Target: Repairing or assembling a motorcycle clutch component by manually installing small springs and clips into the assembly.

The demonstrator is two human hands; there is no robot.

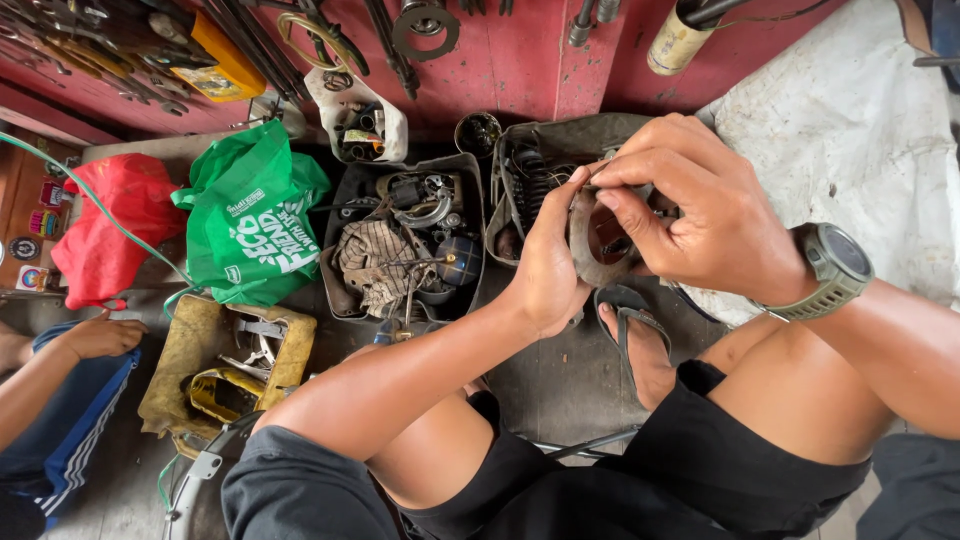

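My left hand [548, 262] and my right hand [690, 205] together hold a round, dark, rusty metal ring part [590, 242] in front of my chest, above my knees. The left hand grips its left rim. The right hand's fingers pinch its upper edge and cover part of it. A green-grey watch [832, 268] sits on my right wrist. Below the part my foot in a grey sandal [632, 335] rests on the floor.
Dark cut-open containers of greasy metal parts [405, 245] and springs [528, 172] stand ahead. A green bag [255, 220] and a red bag [105, 225] lie left, beside a yellow container of tools [225, 365]. Another person's hand [95, 338] is at far left. Tools hang on the red wall [520, 60].
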